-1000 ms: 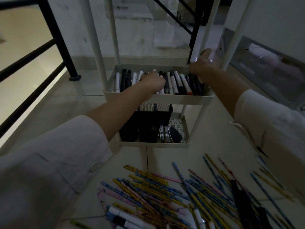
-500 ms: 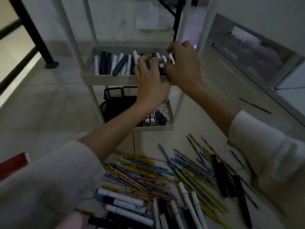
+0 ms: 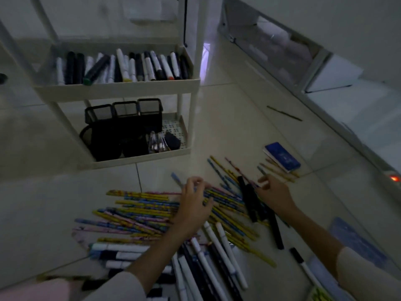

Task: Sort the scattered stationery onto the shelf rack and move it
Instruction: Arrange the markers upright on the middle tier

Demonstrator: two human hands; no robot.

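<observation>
A white shelf rack (image 3: 117,90) stands on the tiled floor at upper left. Its middle tray holds a row of black and white markers (image 3: 130,66). The bottom tray (image 3: 141,158) carries black mesh pen holders (image 3: 125,118) and clips. Patterned pencils (image 3: 141,209) lie scattered on the floor below, with white and black markers (image 3: 217,257) nearer me. My left hand (image 3: 193,205) rests on the pencil pile with fingers curled. My right hand (image 3: 273,194) reaches beside some black markers (image 3: 249,200), fingertips pinched over pencil ends. Blur hides whether either hand grips anything.
A blue notebook (image 3: 282,156) lies on the floor right of the pencils. A lone dark pencil (image 3: 284,113) sits farther off near a glass panel along the right wall. A bluish sheet (image 3: 355,242) lies at lower right.
Both hands have left the rack's marker tray and dropped to the pencil pile on the floor. My view has tilted down and to the right.
</observation>
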